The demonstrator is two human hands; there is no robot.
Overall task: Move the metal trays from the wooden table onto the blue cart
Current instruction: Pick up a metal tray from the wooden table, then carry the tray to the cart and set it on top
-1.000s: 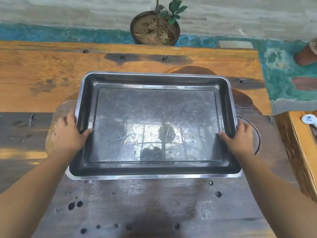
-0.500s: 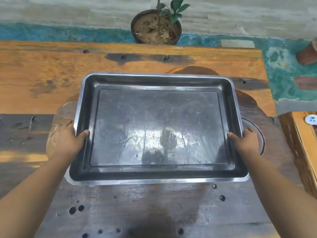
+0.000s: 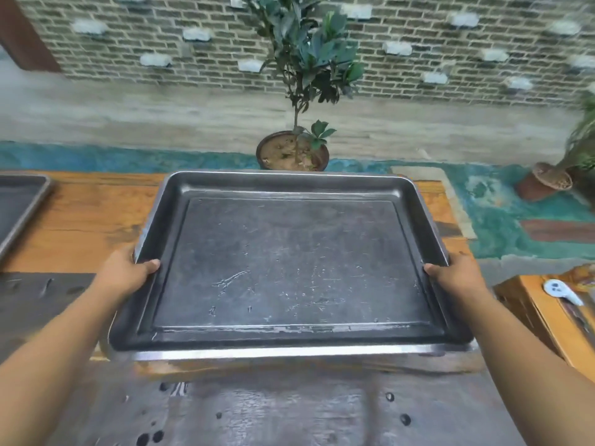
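Table (image 3: 80,220), left hand (image 3: 128,272), right hand (image 3: 457,275) gripping tray (image 3: 289,268)

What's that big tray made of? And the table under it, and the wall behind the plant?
The tray looks like metal: dull grey, scratched, with a shiny rim at the near edge. The table looks like wood: orange-brown with grain lines and dark patches. The wall seems to be brick: rows of small rough blocks.
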